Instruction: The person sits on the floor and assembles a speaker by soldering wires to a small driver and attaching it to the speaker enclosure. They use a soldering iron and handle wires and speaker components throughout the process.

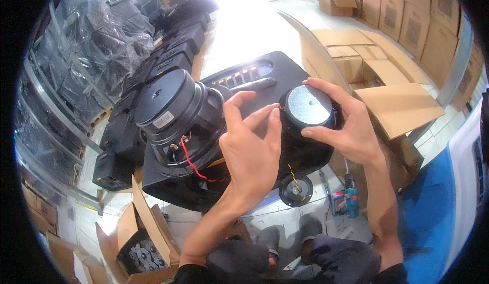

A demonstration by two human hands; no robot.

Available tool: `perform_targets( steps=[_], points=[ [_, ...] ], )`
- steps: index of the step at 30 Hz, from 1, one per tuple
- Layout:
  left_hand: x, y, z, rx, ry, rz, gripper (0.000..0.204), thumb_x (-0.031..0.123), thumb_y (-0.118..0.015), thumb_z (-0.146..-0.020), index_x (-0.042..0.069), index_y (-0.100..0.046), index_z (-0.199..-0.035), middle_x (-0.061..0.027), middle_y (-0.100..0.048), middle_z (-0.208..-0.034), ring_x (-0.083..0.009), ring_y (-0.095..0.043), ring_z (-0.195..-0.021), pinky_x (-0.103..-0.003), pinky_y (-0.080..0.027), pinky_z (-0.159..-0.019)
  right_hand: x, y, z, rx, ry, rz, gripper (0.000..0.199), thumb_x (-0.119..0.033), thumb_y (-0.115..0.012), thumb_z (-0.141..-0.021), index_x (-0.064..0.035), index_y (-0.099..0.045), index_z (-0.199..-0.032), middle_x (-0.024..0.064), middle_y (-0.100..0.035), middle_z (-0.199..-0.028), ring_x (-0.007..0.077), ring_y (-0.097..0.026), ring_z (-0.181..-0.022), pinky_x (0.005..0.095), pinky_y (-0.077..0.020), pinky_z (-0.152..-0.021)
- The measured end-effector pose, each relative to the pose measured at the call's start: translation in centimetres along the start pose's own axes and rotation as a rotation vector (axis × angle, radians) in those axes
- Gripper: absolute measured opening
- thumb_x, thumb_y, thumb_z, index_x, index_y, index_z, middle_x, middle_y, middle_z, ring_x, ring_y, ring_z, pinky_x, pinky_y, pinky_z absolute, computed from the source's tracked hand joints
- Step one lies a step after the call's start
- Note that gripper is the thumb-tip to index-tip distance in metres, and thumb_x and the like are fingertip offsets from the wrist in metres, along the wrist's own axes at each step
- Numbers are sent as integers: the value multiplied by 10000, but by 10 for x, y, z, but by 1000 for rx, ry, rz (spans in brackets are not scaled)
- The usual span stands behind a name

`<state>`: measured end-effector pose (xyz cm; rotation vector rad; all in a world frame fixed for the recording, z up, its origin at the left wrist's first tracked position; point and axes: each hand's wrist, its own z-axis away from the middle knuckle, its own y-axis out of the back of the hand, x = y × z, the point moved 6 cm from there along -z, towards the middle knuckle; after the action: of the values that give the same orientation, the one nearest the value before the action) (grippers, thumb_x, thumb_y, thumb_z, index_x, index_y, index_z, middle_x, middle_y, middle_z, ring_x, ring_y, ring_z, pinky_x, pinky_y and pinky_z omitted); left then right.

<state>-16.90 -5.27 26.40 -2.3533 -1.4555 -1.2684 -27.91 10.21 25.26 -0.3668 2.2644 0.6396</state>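
My right hand (351,118) grips a small round speaker driver (309,104) by its rim. The driver has a black body and a silvery back plate. At its left edge, the thumb and forefinger of my left hand (252,146) are pinched together; whatever is between them is too small to make out. Beneath both hands lies a black speaker cabinet (293,70). A large black woofer (165,100) rests magnet-up on the cabinet's left part, with a red wire (191,164) running from its terminal. A black screwdriver-like tool (257,84) lies behind my left hand.
Below the cabinet are a small round driver (296,189) with a yellow wire and a teal power drill (351,195). An open carton (122,228) of metal parts stands lower left. Another open carton (402,108) is at right. Black cabinets (173,54) line the left.
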Motion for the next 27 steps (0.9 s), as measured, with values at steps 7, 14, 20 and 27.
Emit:
perform_targets(
  steps=[7, 14, 20, 27],
  points=[
    [-4, -9, -3, 47, 142, 114, 427, 37, -718, -868, -20, -475, -1214, -153, -762, -917, -256, -736, -816, -346, -532, -806, -5, 1, 2, -12, -13, 58, 767, -98, -868, -720, 10, -543, -1406, 153, -617, -1358, 223, -577, -1265, 346, -430, -1093],
    [-1, -10, -10, -4, 129, 19, 423, 15, -706, -827, -9, -490, -1190, -125, -730, -863, -245, -688, -788, -375, -515, -787, -9, 1, 0, -9, 49, 128, 771, -119, -869, -720, 8, -543, -1407, 164, -615, -1372, 256, -578, -1277, 364, -424, -1098],
    [-1, -13, -12, -17, 132, -120, 369, 28, -677, -852, -7, -521, -1185, -116, -725, -901, -253, -688, -795, -379, -520, -795, -7, 1, 1, -22, 31, 84, 791, -158, -888, -727, 11, -537, -1415, 170, -609, -1378, 257, -562, -1298, 362, -417, -1107],
    [1, -13, -8, -3, 89, -175, 352, 45, -677, -857, 4, -536, -1178, -105, -732, -910, -223, -692, -795, -373, -525, -793, -2, 4, 7, 2, 107, 39, 918, -171, -893, -740, 35, -414, -1496, 174, -566, -1441, 258, -520, -1355, 372, -382, -1147]
  ],
)
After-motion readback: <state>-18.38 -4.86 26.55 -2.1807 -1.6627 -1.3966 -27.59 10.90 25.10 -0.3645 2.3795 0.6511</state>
